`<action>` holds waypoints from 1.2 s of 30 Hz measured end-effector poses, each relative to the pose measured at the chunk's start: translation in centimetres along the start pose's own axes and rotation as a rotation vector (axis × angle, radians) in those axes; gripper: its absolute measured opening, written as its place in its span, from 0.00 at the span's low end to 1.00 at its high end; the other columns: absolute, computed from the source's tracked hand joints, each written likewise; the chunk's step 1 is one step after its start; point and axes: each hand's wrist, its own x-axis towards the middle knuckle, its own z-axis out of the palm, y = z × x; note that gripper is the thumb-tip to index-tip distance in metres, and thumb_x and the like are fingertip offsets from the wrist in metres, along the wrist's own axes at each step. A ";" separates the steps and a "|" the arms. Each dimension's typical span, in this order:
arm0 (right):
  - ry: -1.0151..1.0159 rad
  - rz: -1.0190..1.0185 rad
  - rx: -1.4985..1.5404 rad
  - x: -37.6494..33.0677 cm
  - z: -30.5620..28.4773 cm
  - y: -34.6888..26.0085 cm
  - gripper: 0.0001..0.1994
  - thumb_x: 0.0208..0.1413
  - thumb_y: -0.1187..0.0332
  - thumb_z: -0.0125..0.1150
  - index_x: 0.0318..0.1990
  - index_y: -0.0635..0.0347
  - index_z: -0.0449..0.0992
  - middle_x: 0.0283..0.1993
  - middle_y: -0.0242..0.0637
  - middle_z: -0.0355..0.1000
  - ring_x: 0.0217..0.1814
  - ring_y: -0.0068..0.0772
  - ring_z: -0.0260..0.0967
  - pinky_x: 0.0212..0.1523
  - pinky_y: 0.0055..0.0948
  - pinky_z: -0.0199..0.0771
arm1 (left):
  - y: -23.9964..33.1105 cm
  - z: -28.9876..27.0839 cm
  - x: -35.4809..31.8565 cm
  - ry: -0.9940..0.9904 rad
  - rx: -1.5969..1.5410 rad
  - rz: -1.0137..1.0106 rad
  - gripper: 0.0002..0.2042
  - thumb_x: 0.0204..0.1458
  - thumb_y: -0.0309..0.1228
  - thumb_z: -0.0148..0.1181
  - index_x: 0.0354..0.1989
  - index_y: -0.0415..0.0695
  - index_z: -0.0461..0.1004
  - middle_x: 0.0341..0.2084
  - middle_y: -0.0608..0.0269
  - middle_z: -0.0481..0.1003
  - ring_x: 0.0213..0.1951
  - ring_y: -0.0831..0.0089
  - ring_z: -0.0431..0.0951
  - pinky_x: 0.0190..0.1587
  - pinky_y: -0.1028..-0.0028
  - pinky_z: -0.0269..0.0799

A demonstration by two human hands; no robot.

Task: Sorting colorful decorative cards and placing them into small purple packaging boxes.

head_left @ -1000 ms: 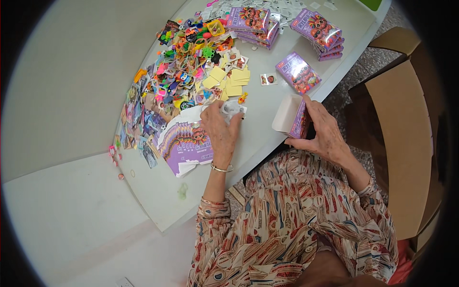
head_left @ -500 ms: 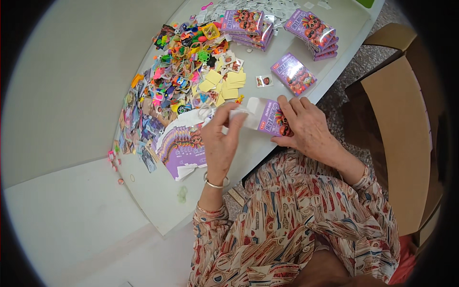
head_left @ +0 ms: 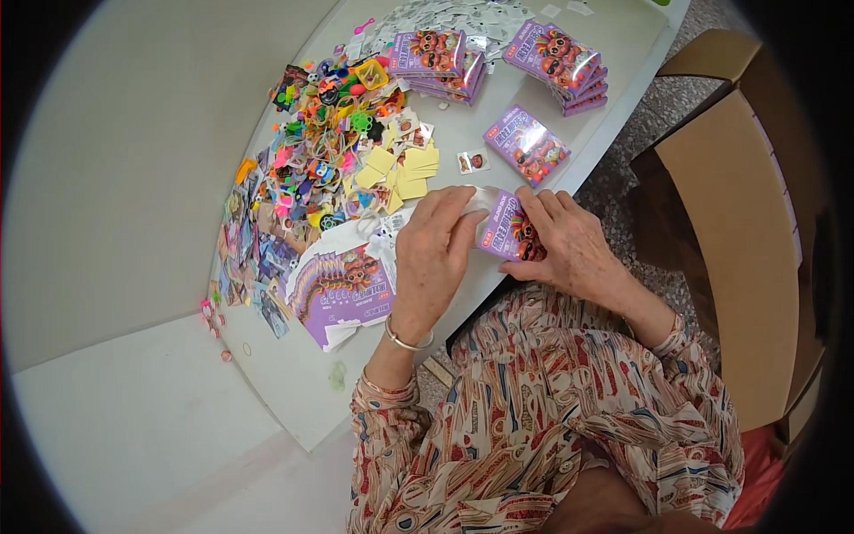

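A small purple cardboard box [head_left: 500,230] with cartoon characters is in my right hand [head_left: 569,238], thumb at its near side and fingers over the far side. White flaps [head_left: 483,198] stick out at its left end. There my left hand [head_left: 436,254] is closed, thumb and fingertips against the flap end; whatever it pinches is hidden by the fingers. Beneath and left of that hand, flat purple box blanks [head_left: 356,289] lie fanned out. Just beyond the held box are a filled-out purple box [head_left: 527,144] and a small picture packet [head_left: 473,161].
A heap of small colourful toys [head_left: 329,147] spreads over the white table's left side, with yellow cards [head_left: 405,169] and picture cards [head_left: 253,231] around it. Two stacks of purple boxes [head_left: 429,53] [head_left: 556,58] and many small clear packets [head_left: 458,16] lie farther back. A large cardboard carton [head_left: 725,240] stands right.
My left hand has moved right, closer against the box's flap end, covering the whitish bit seen between its fingers before. The right hand keeps its hold. The whole view has shifted slightly.
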 end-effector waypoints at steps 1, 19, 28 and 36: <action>0.008 0.015 0.018 0.0 -0.1 0.1 0.46 0.36 0.48 0.74 0.58 0.72 0.61 0.44 0.51 0.68 0.44 0.49 0.68 0.45 0.41 0.71 | 0.0 0.0 0.3 -0.009 -0.102 -0.012 0.12 0.52 0.24 0.62 0.45 0.37 0.76 0.33 0.60 0.77 0.30 0.76 0.77 0.33 0.76 0.71; 0.093 0.113 0.020 -1.0 -1.4 0.5 0.45 0.36 0.50 0.75 0.58 0.72 0.62 0.43 0.56 0.71 0.45 0.54 0.72 0.46 0.43 0.74 | -7.8 4.4 4.8 -0.187 0.075 -0.155 0.09 0.50 0.25 0.62 0.38 0.36 0.74 0.26 0.56 0.77 0.31 0.67 0.78 0.35 0.71 0.72; 0.069 0.085 -0.093 -2.1 -1.8 0.9 0.43 0.38 0.50 0.73 0.56 0.72 0.62 0.38 0.49 0.69 0.41 0.48 0.70 0.41 0.39 0.73 | -9.2 3.2 4.9 -0.057 -0.034 -0.011 0.15 0.49 0.33 0.67 0.41 0.37 0.77 0.33 0.58 0.76 0.32 0.71 0.76 0.35 0.74 0.73; 0.054 0.087 -0.117 -2.8 -2.4 0.7 0.43 0.36 0.48 0.73 0.55 0.72 0.63 0.38 0.48 0.68 0.41 0.47 0.70 0.40 0.37 0.73 | -7.1 6.1 4.3 -0.029 0.276 0.060 0.09 0.47 0.33 0.65 0.32 0.41 0.75 0.31 0.60 0.73 0.39 0.64 0.71 0.43 0.64 0.65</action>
